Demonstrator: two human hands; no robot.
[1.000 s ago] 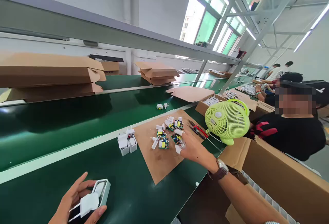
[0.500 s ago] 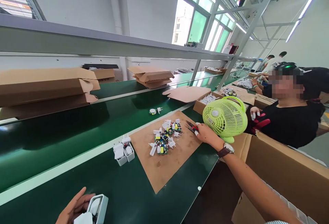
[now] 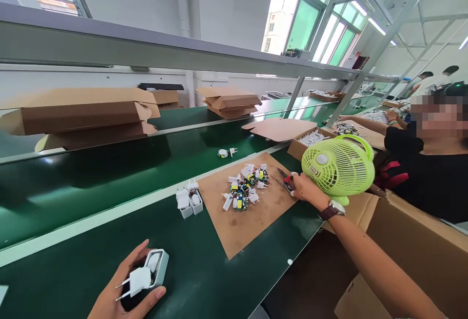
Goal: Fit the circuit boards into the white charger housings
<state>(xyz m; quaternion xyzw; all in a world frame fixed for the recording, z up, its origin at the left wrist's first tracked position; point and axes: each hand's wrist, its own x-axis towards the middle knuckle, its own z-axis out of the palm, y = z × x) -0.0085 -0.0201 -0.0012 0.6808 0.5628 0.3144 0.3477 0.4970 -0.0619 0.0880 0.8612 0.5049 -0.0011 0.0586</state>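
Observation:
My left hand [image 3: 124, 289] grips an open white charger case [image 3: 161, 268] between thumb and fingers. A white two-pin plug [image 3: 140, 281] sticks out of it, pins to the left. My right hand [image 3: 309, 189] is at the right corner of the brown cardboard sheet [image 3: 241, 236], its fingers closed around metal tweezers [image 3: 281, 182]. Red-handled cutters [image 3: 288, 179] lie against the same fingers, partly covered. On the sheet is a pile of small circuit boards with white plugs [image 3: 243, 189]. Two white charger cases with plugs [image 3: 189, 202] stand left of the sheet.
A green fan [image 3: 338, 165] stands just beyond my right wrist. Behind it is a box of white parts [image 3: 298, 148]. A large open carton [image 3: 413, 231] is at my right, with a co-worker [image 3: 435, 177] beyond. A circuit board with plug [image 3: 223, 153] lies on the green belt.
The view has swung, shifting the scene rightward. My left hand has risen and moved right with the charger case, so its plug shows fully. My right hand stays at the tools; the tweezers show more clearly.

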